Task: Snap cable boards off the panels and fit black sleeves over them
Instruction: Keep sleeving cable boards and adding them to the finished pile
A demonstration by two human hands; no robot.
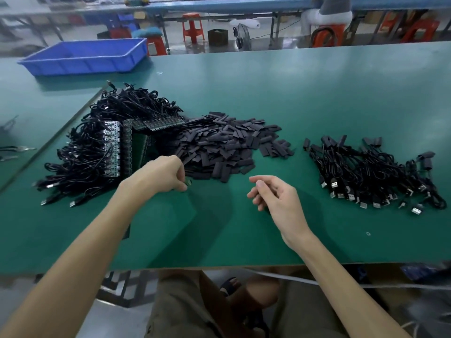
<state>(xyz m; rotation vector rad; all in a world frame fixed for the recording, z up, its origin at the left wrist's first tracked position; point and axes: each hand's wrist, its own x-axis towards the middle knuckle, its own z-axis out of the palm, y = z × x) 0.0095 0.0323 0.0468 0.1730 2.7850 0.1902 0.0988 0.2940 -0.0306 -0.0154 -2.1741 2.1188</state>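
A stack of green panels [117, 147] with black cables soldered on lies at the left of the green table. Beside it spreads a heap of flat black sleeves [219, 147]. At the right lies a pile of sleeved cables [371, 176] with USB plugs. My left hand [163, 174] reaches down at the near edge of the panel stack, its fingertips pinching a small dark piece there; what that piece is cannot be told. My right hand [273, 196] hovers over bare table, fingers loosely curled, holding nothing.
A blue plastic bin [85, 57] stands at the far left of the table [268, 93]. Metal tools lie past the left edge strip. Beyond the table are orange stools, a fan and a seated person. My knees show under the near edge.
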